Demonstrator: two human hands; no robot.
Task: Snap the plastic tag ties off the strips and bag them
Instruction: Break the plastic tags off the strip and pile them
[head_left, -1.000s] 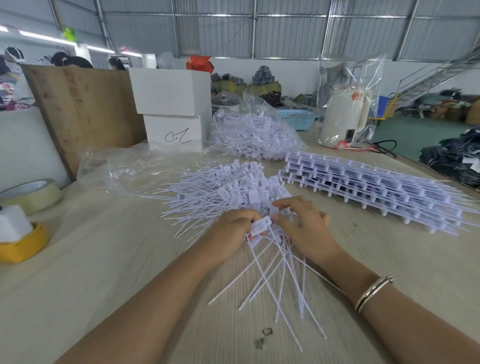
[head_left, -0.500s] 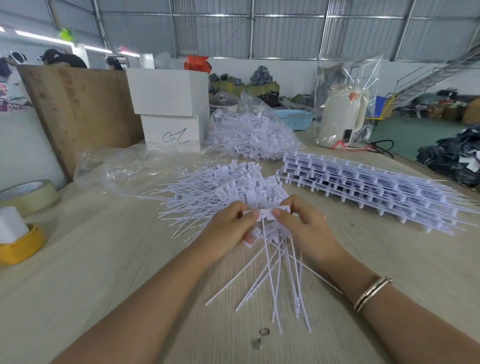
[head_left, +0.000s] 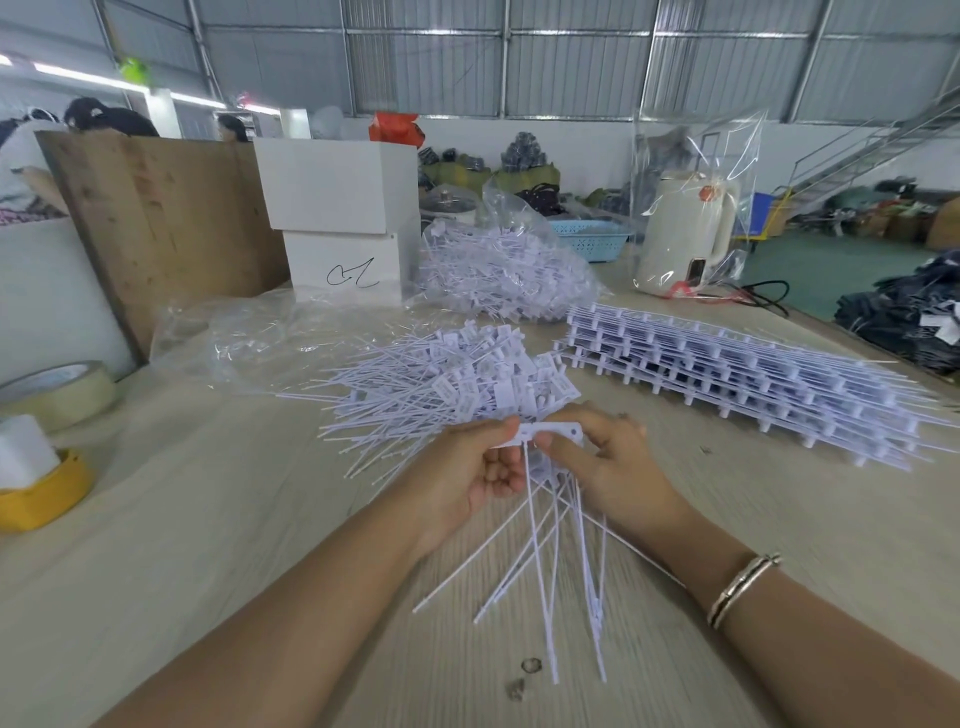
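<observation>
Left hand (head_left: 467, 467), right hand (head_left: 608, 462) pinch tag ties (head_left: 545, 436); bare table (head_left: 208, 519) leftward

Left hand (head_left: 480, 470), right hand (head_left: 605, 457) pinch tag ties (head_left: 550, 434) above table (head_left: 156, 519).

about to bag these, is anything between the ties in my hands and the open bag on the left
The loose tie pile lies between the bunch of ties held by both hands (left hand, right hand) and the empty bag at far left. It is low, so lifting the bunch over it should clear it. Nothing else visible blocks the way.
</observation>
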